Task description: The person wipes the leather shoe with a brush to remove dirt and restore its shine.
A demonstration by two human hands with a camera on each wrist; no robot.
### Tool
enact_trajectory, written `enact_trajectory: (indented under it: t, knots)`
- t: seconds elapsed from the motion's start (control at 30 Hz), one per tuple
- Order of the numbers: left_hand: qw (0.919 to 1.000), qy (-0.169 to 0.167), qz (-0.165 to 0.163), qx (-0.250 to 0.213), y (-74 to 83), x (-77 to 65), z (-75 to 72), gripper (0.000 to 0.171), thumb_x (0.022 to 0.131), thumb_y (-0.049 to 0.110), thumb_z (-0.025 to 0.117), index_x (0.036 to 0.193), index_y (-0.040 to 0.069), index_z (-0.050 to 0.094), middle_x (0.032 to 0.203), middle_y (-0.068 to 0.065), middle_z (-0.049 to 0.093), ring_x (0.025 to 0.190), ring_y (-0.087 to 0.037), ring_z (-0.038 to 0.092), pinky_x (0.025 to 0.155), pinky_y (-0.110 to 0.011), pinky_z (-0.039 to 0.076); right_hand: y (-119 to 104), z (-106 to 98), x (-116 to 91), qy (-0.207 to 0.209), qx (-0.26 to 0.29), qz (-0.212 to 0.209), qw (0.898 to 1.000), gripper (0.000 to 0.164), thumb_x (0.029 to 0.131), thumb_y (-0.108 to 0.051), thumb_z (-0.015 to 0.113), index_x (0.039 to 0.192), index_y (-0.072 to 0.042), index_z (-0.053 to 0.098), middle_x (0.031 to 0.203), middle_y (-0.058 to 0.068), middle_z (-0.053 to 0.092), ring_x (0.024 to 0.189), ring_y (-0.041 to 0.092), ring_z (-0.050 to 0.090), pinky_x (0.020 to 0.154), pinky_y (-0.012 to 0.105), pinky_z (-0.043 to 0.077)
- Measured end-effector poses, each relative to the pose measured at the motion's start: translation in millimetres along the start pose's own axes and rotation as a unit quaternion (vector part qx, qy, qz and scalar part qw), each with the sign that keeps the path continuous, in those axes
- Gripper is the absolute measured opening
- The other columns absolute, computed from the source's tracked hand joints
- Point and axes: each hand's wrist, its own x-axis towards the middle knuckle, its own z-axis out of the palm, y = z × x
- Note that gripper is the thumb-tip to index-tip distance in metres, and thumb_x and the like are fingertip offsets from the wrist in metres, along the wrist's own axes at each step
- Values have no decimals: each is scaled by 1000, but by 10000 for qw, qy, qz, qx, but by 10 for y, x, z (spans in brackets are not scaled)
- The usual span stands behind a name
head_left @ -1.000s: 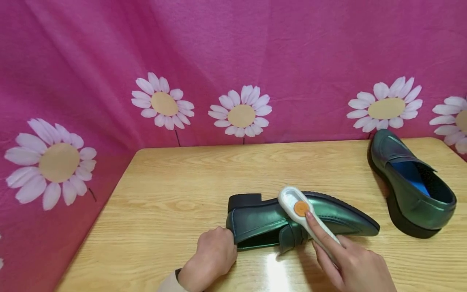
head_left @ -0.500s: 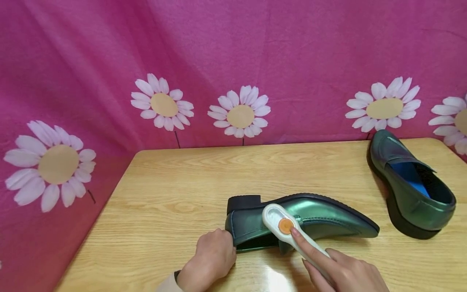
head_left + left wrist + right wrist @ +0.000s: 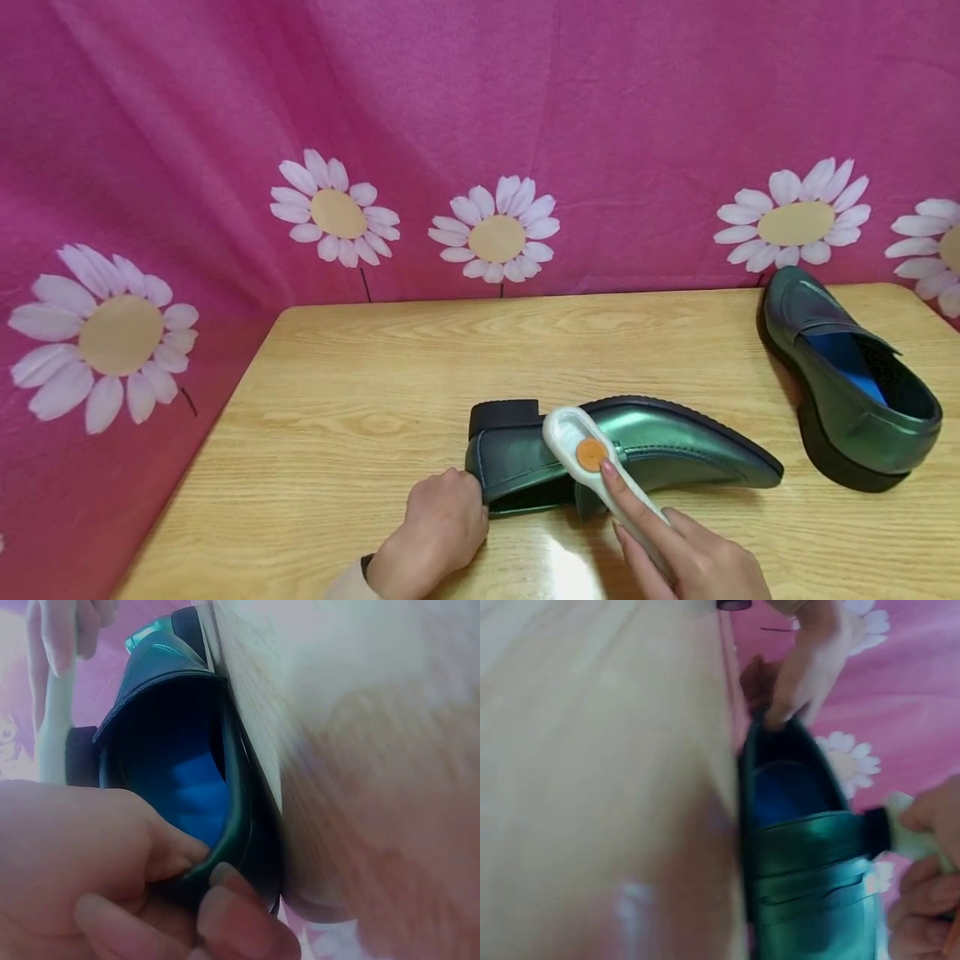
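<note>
A pink cloth printed with large white daisies fills the background and hangs behind a pale wood-grain bench. On the near part of the bench a dark green loafer lies on its side, toe to the right, its black sole facing away from the viewer and its mouth toward the near edge. Beyond its toe, at the far right, a matching shoe stands upright on its sole, toe pointing toward the cloth. In the foreground, the right hand is clamped on the handle of a white brush, index finger stretched along it. The left hand pinches the heel end of the loafer; the left wrist view shows the thumb inside the rim and fingers outside. The brush slants across the loafer's middle, near the strap, its dark working end appearing to touch the upper in the right wrist view. A blue insole shows inside the loafer. A beige sleeve ends at the left wrist. Smallest is the round orange button on the brush, with the right index fingertip at its edge.
</note>
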Motion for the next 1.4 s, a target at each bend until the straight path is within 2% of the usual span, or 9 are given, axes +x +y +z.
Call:
enact_trajectory:
  t: [0.17, 0.3, 0.4, 0.53, 0.63, 0.8, 1.03, 1.2, 1.4]
  knots:
    - [9999, 64, 97, -38, -20, -11, 3, 26, 88, 23, 65, 74, 1, 63, 71, -8, 58, 64, -21, 59, 58, -37, 50, 3, 20, -44, -543, 205, -752, 9955, 74, 75, -28, 82, 140, -37, 49, 62, -24, 20, 47, -11, 16, 44, 9, 17]
    - [9997, 55, 173, -153, -32, -14, -1, 26, 87, 22, 65, 72, 2, 62, 69, -7, 58, 62, -20, 58, 57, -36, 49, 13, 82, -76, -186, 187, -1433, 9893, 41, 98, -44, 53, 138, -34, 53, 66, -24, 17, 51, -14, 7, 45, 6, 10]
    - [9995, 66, 232, -227, -29, -18, -2, 26, 88, 22, 65, 72, 2, 63, 68, -7, 58, 61, -19, 57, 57, -36, 49, 15, 91, -80, 40, -9, -1379, 9904, 49, 101, -52, 26, 138, -34, 53, 65, -23, 18, 52, -13, 6, 44, 7, 10]
    - [9992, 117, 283, -268, -17, -18, -6, 25, 88, 23, 65, 75, 1, 64, 70, -7, 59, 61, -18, 57, 57, -36, 49, 24, 35, -73, 25, -167, -992, 9949, 45, 97, -48, 51, 140, -34, 51, 64, -22, 22, 49, -12, 11, 44, 8, 12]
    - [9992, 123, 278, -248, -3, -12, -12, 25, 88, 23, 64, 76, 1, 64, 71, -7, 59, 63, -19, 57, 58, -36, 49, 38, -2, -65, 289, -24, -661, 9974, 48, 92, -49, 59, 137, -32, 54, 64, -22, 25, 49, -11, 15, 44, 8, 13]
    - [9995, -63, 165, -263, 14, 1, -12, 26, 90, 23, 63, 80, -1, 65, 73, -7, 58, 63, -18, 55, 60, -35, 49, 158, -64, -32, 1054, 201, -45, 9942, 54, 96, -58, 39, 131, -24, 61, 61, -18, 31, 49, -6, 22, 43, 8, 17]
    - [9997, -36, 137, -212, -3, -2, -13, 26, 89, 23, 64, 82, -1, 65, 74, -7, 58, 65, -18, 56, 61, -36, 50, 205, -68, -22, 968, 432, 47, 9944, 48, 86, -31, 70, 132, -23, 60, 61, -19, 34, 50, -6, 25, 44, 7, 20]
    - [9996, -45, 142, -240, -17, -3, -18, 25, 90, 23, 63, 82, -1, 65, 74, -8, 58, 65, -19, 57, 61, -37, 50, 110, -19, -30, 847, 550, -339, 9943, 48, 97, -54, 44, 129, -24, 63, 62, -20, 30, 50, -10, 21, 44, 6, 17]
    - [9994, -96, 120, -312, -27, -1, -11, 25, 90, 22, 63, 83, -2, 65, 74, -8, 58, 65, -19, 57, 60, -37, 49, 97, 10, -25, 806, 478, -699, 9931, 50, 98, -54, 38, 128, -24, 64, 63, -19, 28, 50, -10, 17, 45, 7, 15]
